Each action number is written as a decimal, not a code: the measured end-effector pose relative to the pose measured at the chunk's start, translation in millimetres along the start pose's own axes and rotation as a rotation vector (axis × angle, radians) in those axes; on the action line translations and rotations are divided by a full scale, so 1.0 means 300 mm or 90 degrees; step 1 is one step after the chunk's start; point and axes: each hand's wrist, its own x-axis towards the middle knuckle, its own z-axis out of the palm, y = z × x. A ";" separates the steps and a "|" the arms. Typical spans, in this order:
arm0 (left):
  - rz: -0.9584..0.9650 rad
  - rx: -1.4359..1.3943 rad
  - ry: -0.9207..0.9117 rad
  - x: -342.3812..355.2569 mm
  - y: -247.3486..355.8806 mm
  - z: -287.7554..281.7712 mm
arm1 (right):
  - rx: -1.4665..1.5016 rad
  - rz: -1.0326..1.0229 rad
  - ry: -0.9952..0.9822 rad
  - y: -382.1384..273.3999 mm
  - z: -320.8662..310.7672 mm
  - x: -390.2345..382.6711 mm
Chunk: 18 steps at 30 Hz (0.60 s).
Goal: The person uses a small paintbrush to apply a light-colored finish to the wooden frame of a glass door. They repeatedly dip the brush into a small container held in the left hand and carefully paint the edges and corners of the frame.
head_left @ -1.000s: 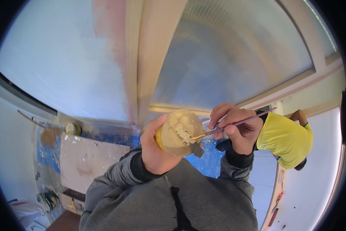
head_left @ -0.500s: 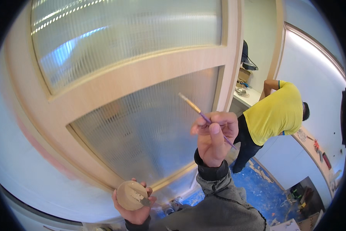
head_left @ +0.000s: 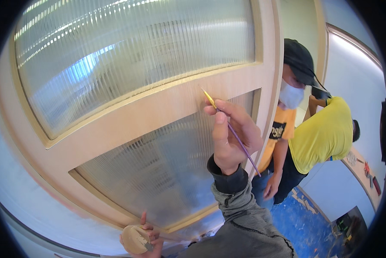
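Note:
My right hand (head_left: 236, 133) pinches a thin paintbrush (head_left: 209, 98) with a purple handle and gold ferrule. Its fine tip is at the pale wooden crossrail (head_left: 167, 107) of a framed door; whether it touches cannot be told. Ribbed glass panes, an upper one (head_left: 137, 47) and a lower one (head_left: 158, 159), lie on either side of that rail. Low down, my left hand (head_left: 156, 241) holds a round tan disc (head_left: 135, 239) bearing some pale paste. A small grey blade (head_left: 149, 247) rests at the disc's edge.
Close on the right, behind the door's edge, stands a person in an orange shirt (head_left: 283, 118), cap and mask. Beyond, another in a yellow shirt (head_left: 324, 135) leans over. Blue sheeting (head_left: 296, 228) with debris covers the floor. Tools lie on a counter (head_left: 364, 176).
My right hand has brought the brush to the crossrail. My left hand with the disc has sunk lower. The person in orange has come into view, and the view has shifted.

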 end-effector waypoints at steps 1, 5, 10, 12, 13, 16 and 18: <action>0.006 -0.038 0.008 0.003 0.001 0.024 | 0.000 -0.009 -0.002 0.001 0.007 0.003; -0.047 -0.283 -0.108 0.004 0.015 0.052 | -0.025 -0.059 -0.011 0.010 0.014 0.028; -0.102 -0.450 -0.207 0.030 0.028 0.065 | -0.047 -0.084 -0.020 0.022 0.012 0.030; -0.083 -0.424 -0.188 0.029 0.030 0.077 | -0.045 -0.086 -0.026 0.026 0.013 0.028; -0.069 -0.460 -0.190 0.024 0.032 0.092 | -0.045 -0.093 -0.029 0.030 0.014 0.027; -0.043 -0.512 -0.192 0.014 0.045 0.126 | -0.054 -0.102 -0.040 0.034 0.011 0.036; -0.043 -0.475 -0.188 0.018 0.053 0.107 | -0.069 -0.091 -0.053 0.021 0.007 0.040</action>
